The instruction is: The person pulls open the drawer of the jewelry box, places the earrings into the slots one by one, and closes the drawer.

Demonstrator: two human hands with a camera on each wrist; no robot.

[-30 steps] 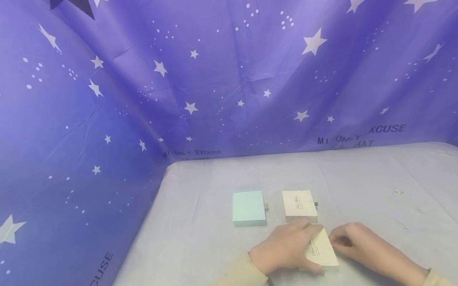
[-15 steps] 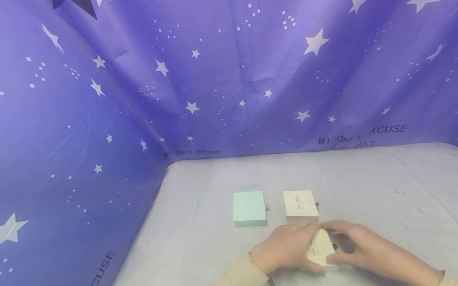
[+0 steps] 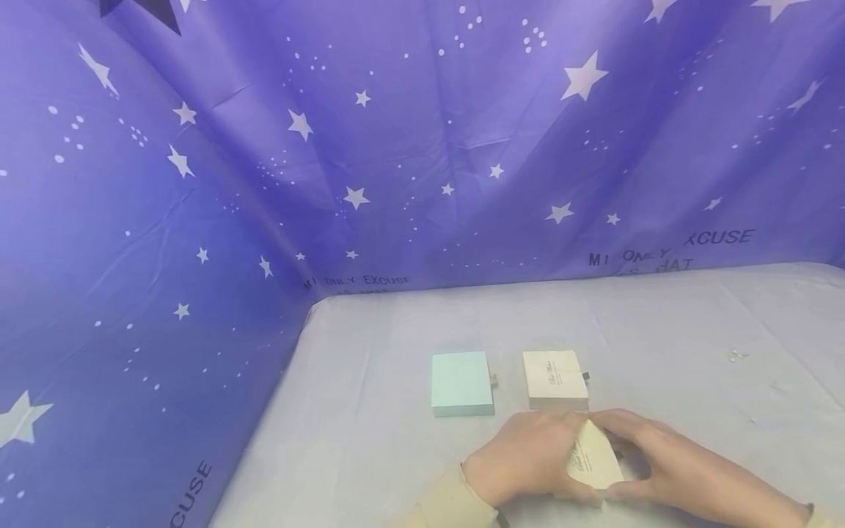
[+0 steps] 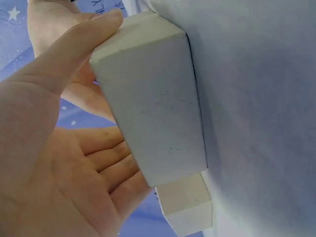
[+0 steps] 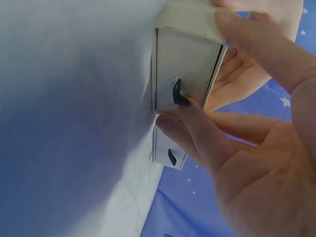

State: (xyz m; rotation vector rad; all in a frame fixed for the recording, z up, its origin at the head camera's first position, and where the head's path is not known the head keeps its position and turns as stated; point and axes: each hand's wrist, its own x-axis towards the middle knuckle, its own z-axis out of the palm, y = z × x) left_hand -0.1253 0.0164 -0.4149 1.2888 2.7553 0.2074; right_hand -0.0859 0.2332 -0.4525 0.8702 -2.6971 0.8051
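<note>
A cream drawer box (image 3: 589,460) with dark lettering on its lid lies at the front of the table. My left hand (image 3: 531,451) grips its left part, thumb on the near side and fingers over the far side. From the right, my right hand (image 3: 676,458) holds the same box, thumb at the near right corner and fingers at the far side. In the right wrist view the drawer front (image 5: 197,61) sits flush in its sleeve, and a black ribbon tab (image 5: 178,94) touches one finger. The left wrist view shows the box's plain end (image 4: 153,108).
Just behind stands a second cream box (image 3: 553,372) with a black tab. A mint-green box (image 3: 461,381) with a pinkish tab lies to its left. Small pale bits (image 3: 736,356) are scattered at the right of the table (image 3: 396,330). A purple star-printed curtain (image 3: 409,147) hangs behind.
My right hand has come from beside the box's right edge to hold its near and far corners. My left hand and the other boxes have stayed in place.
</note>
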